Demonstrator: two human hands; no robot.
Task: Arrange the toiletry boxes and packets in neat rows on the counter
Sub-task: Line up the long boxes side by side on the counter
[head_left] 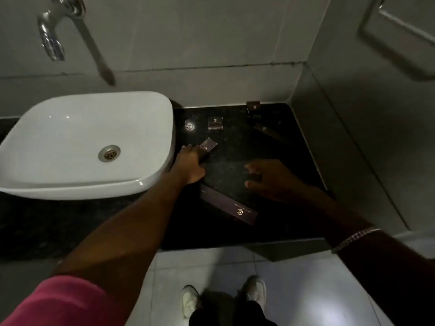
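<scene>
Dark brown toiletry boxes with gold logos lie scattered on the black granite counter (235,175). My left hand (189,164) grips a small flat box (208,146) beside the basin. My right hand (270,178) hovers over the counter with fingers spread, holding nothing. A long flat box (228,207) lies slanted near the front edge, between my arms. A small square box (215,123) stands further back. Another small box (253,107) sits at the back wall, and a long dark packet (266,131) lies slanted near it.
A white basin (87,142) fills the left of the counter, with a chrome wall tap (55,31) above it. Tiled walls close the back and right sides. A round glare spot (189,125) shines on the counter. The floor and my shoes (190,300) show below.
</scene>
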